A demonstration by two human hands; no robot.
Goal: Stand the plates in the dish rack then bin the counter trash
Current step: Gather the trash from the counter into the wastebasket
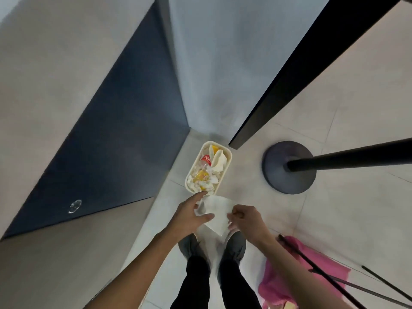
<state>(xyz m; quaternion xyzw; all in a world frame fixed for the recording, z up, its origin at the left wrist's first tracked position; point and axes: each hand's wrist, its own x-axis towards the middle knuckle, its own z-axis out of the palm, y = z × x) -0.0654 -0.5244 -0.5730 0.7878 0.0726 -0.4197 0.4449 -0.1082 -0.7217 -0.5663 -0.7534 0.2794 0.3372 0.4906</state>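
- As we look straight down, black trousers [198,284] and grey shoes [234,246] sit at bottom centre on the pale tiled floor [334,208].
- Pink cloth [298,277] lies on the floor just right of the right shoe; thin black rods [312,266] cross over it.
- Both bare forearms reach forward from the bottom edge, above the shoes.
- Left hand [189,216]: fingers spread, mostly straight, forefinger pointing at the bin's near end, thumb laid across the left edge of a white napkin [215,211]. We cannot tell whether it pinches the napkin or only touches it.
- Right hand [247,219]: fingers curled, thumb and fingertips pinching the napkin's right edge.
- We see the napkin held in the air between the two hands, above the shoes, far edge just short of the bin, one corner pointing down.
- Cream bin [230,156], oblong with rounded corners, stands on the floor just beyond the hands.
- Inside the bin: crumpled white paper, yellow scraps [200,176], a clear bottle with a red label [206,160], a pale folded sheet [218,161] leaning at the far right. We judge it near full.
- Left of the bin: a dark panel [116,134] set in a beige surface [33,108]; a small clear glass [75,206] at the panel's near corner.
- Right of the bin, well apart from it: a round dark base [281,181] on the floor, black pole [356,157] rising from it.
- Farthest: grey wall [211,63] and a long black edge [301,74] running to the top right.
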